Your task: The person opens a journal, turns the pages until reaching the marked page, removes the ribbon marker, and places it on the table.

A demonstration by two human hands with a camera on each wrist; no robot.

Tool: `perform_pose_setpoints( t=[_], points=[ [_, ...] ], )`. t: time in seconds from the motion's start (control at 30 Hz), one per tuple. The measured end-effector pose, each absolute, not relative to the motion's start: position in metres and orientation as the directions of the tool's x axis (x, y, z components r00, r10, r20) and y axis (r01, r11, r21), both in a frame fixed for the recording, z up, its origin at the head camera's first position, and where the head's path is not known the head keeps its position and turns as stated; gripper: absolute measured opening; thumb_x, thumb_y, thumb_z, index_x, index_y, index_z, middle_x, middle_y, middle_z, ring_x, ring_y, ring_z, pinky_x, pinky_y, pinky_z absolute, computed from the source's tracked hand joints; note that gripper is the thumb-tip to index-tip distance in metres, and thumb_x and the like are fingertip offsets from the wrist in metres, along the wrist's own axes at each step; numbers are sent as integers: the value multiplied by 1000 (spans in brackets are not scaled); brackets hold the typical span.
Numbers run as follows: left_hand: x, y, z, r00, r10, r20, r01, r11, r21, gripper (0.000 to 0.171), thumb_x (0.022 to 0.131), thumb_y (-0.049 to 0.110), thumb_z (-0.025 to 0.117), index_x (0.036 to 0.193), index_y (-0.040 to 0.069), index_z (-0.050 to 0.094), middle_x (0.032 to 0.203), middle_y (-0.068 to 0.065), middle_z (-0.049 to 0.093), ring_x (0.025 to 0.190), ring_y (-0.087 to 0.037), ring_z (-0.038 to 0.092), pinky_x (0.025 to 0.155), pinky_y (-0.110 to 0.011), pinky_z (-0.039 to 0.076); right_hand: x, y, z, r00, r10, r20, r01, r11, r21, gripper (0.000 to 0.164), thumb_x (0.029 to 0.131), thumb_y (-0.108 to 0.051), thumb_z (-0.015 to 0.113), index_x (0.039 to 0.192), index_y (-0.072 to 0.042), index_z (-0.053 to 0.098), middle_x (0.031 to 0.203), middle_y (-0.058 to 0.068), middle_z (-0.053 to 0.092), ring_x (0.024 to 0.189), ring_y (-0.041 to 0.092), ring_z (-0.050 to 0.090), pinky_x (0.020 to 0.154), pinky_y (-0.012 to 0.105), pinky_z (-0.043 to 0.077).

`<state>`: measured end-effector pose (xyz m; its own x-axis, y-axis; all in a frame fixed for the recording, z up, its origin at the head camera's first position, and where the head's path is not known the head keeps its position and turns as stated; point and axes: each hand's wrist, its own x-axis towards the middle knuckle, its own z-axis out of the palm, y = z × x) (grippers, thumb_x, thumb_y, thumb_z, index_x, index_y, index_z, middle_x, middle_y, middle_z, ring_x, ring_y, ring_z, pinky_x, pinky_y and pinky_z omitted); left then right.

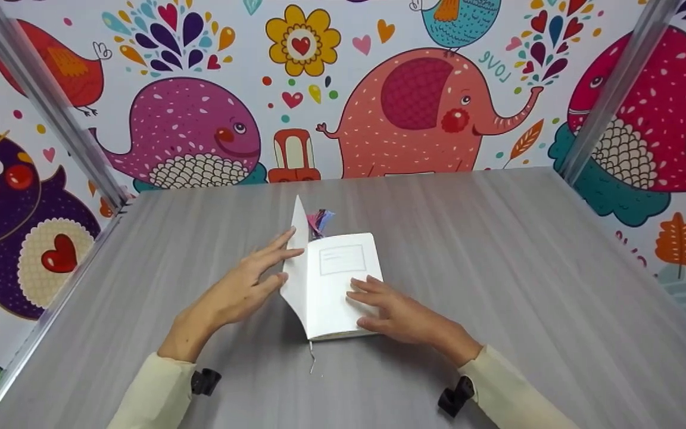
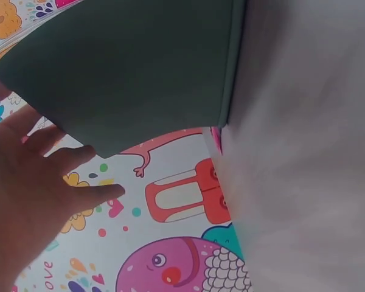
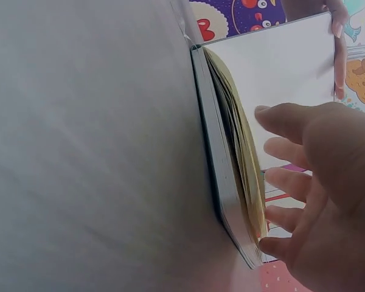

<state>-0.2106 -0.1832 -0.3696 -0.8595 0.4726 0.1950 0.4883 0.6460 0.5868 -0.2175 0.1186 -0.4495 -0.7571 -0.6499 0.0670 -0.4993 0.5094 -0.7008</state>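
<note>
Brightly printed walls point(image 1: 373, 18) with cartoon animals surround a grey, wood-grained table point(image 1: 468, 238). Near its middle lies an open notebook point(image 1: 334, 310), its front cover point(image 1: 296, 289) standing raised on the left, white inside and dark green outside.

At the cover's outer edge, the left hand point(image 1: 239, 295) has its fingers spread and fairly straight, touching the cover. The right hand point(image 1: 402, 313) is also spread, fingers slightly bent, over the right edge of the facing page; whether every fingertip touches the paper I cannot tell.

Both forearms reach in from the near side, angled inward, in cream sleeves point(image 1: 152, 387) with a black clip point(image 1: 206, 381) at each wrist. The page bears a printed box point(image 1: 343, 260); a thin ribbon point(image 1: 312, 357) trails from the lower end of the spine. Just behind the notebook sits a small pink and purple item point(image 1: 320, 221).
</note>
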Motion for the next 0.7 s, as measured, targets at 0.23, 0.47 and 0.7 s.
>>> perform_pose_setpoints(
  t=[0.23,0.47,0.7],
  points=[
    [-206,-195,-371,-884,427,193,459,706,539,50,100,41,56,142,14,58,165,-5,31,155,-39,18,120,-71,7,-216,120,-452,-748,-661,59,-519,528,-672,53,95,-21,68,143,-4,54,159,18,40,151,44,27,120,62,24],
    [-202,-212,-373,-909,380,171,413,770,486,56,97,46,57,141,11,59,162,-10,36,154,-43,20,118,-74,8,-218,125,-454,-741,-672,22,-509,539,-671,54,95,-22,68,144,-3,53,160,18,38,152,43,26,121,61,23],
    [-196,-225,-379,-926,358,121,375,831,411,64,96,52,57,146,11,53,162,-17,33,153,-48,17,118,-74,5,-220,125,-454,-736,-676,-15,-499,558,-663,55,96,-22,67,145,-5,52,162,14,36,154,40,22,122,60,22]
  ],
)
